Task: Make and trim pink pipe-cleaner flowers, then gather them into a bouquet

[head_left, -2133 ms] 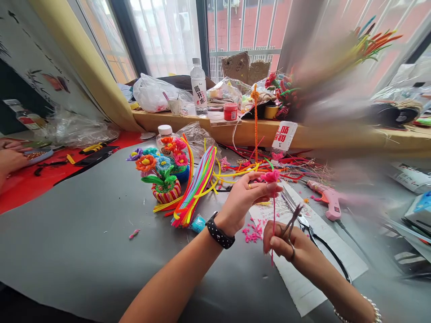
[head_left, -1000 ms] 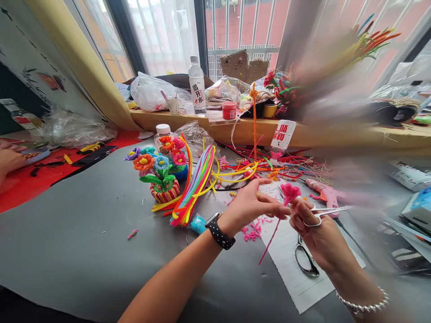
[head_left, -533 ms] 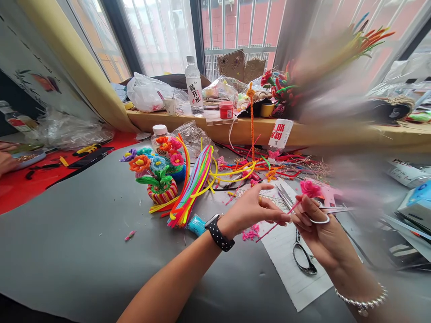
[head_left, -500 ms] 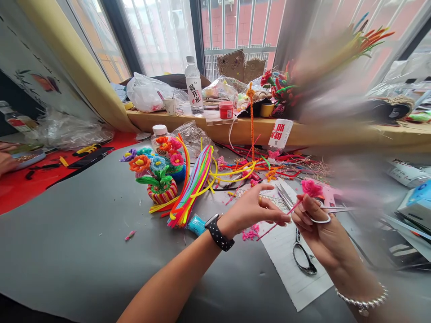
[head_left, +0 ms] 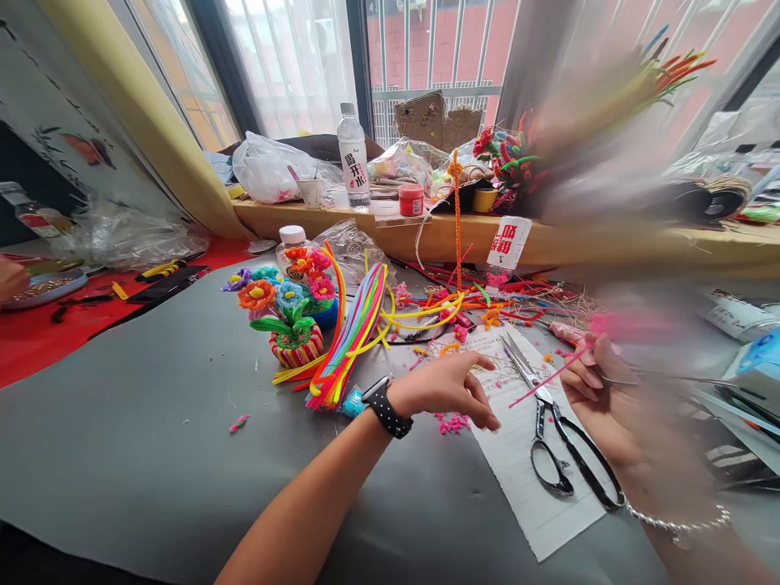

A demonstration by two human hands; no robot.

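Observation:
My left hand (head_left: 454, 392) hangs over the table with its fingers apart and nothing in them. My right hand (head_left: 600, 398) pinches a pink pipe cleaner flower (head_left: 615, 325) near its head; the thin stem points down and left. A blurred patch of the picture smears the flower head and part of that hand. Small scissors (head_left: 622, 380) hang on the right hand's fingers, mostly blurred. Below, large black-handled scissors (head_left: 542, 393) lie on a white paper sheet (head_left: 517, 496). Pink fuzz clippings (head_left: 452, 423) lie beside the sheet, near my left hand.
Left of centre stand pots of pipe cleaner flowers (head_left: 296, 344) and a bundle of coloured pipe cleaners (head_left: 350, 341). Behind are loose stems, an upright orange stem (head_left: 458, 227) and a tilted bottle (head_left: 508, 242). A water bottle (head_left: 353, 158) stands on the sill. Another person's hand (head_left: 10, 278) shows far left.
The pink flower has passed from my left hand to my right. My left hand has let go of the stem, while my right hand has carried the flower further right, into the blur.

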